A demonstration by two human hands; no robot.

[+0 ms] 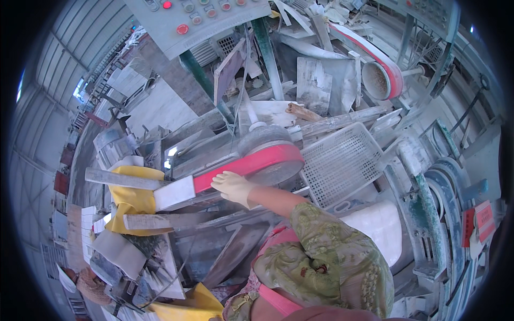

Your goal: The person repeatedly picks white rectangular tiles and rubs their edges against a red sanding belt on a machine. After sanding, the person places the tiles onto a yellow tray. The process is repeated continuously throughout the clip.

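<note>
My right hand (233, 188), in a cream glove, reaches leftward across the machine with its fingers stretched out. It lies flat at the near edge of a red belt (262, 160) that bends round a large grey wheel (278, 172). Whether the fingers press on the belt or hover just over it, I cannot tell. A flat white piece (175, 193) lies in line with the belt, a little left of my fingertips. Beyond it, a yellow cloth (134, 198) is draped over grey bars. My left hand does not show.
A control panel (198, 21) with buttons stands over the far side. Right of the wheel is a white perforated basket (342, 163). A second red belt (393, 75) runs at the far right. White slabs (120, 251) are stacked at lower left, near another yellow cloth (187, 305).
</note>
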